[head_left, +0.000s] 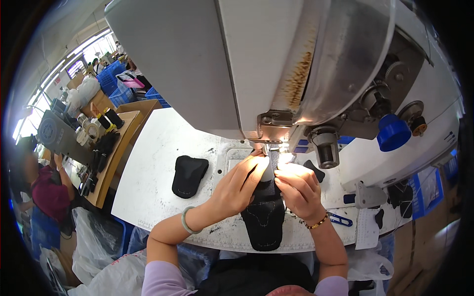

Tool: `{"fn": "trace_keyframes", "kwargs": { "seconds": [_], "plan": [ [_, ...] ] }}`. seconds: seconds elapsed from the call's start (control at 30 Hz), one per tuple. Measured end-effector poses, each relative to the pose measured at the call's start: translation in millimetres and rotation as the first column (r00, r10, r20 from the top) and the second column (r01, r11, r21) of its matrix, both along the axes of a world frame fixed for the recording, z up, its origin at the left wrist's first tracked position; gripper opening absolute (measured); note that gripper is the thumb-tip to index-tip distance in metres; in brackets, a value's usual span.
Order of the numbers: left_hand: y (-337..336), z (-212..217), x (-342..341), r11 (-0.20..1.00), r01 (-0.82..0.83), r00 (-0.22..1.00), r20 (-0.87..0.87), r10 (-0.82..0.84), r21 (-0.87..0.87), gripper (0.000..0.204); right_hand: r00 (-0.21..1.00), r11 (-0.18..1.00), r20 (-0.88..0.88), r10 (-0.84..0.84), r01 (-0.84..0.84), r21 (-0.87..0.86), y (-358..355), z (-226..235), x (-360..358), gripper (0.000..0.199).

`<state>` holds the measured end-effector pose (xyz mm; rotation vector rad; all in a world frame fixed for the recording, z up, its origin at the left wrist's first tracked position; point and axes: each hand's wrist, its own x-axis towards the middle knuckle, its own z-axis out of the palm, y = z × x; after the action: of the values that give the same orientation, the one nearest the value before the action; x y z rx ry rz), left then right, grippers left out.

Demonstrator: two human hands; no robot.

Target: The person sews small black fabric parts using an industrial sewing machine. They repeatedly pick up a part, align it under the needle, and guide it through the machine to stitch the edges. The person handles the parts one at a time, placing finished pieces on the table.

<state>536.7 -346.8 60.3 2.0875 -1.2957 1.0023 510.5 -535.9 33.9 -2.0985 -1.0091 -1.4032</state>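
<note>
Beneath the head of a sewing machine, a black padded fabric piece with light stitch lines lies lengthwise, its far end by the lit needle area. My left hand presses the far part from the left, its fingers together close to the needle. From the right, my right hand pinches the same far part, thumb and fingers closed at its edge. A grey strip shows between my hands. Its exact joining with the black piece is partly hidden by my fingers.
A similar black piece lies left on the white table. To the right are a small black piece, a blue-handled thread snipper and a paper sheet. Another person sits at a machine far left.
</note>
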Motion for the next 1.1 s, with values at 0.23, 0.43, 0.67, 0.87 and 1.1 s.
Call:
{"fn": "trace_keyframes", "kwargs": {
  "seconds": [0.23,0.43,0.67,0.87,1.1],
  "plan": [
    [2.0,-10.2,13.1,0.999,0.023,0.999,0.022,-0.023,-0.030,0.047,0.998,1.000,-0.062,-0.025,0.024,-0.016,-2.2,1.9,1.3,0.025],
    [2.1,-14.0,21.9,0.997,0.050,0.999,0.012,-0.049,-0.061,0.041,0.992,0.997,-0.103,-0.072,0.071,-0.016,-0.1,7.3,2.2,0.027],
    [1.9,-18.7,36.1,0.984,0.122,0.992,-0.001,-0.123,-0.132,0.033,0.977,0.990,-0.165,-0.138,0.138,-0.015,1.9,7.0,2.7,0.030],
    [1.4,-24.6,45.0,0.964,0.130,0.983,-0.095,-0.155,-0.232,0.033,0.964,0.975,-0.149,-0.222,0.222,-0.012,5.6,4.2,3.8,0.031],
    [-0.5,-23.9,49.9,0.910,0.160,0.955,-0.172,-0.240,-0.382,0.024,0.957,0.973,-0.189,-0.222,0.229,0.018,9.6,2.6,1.5,0.025]
  ]
}}
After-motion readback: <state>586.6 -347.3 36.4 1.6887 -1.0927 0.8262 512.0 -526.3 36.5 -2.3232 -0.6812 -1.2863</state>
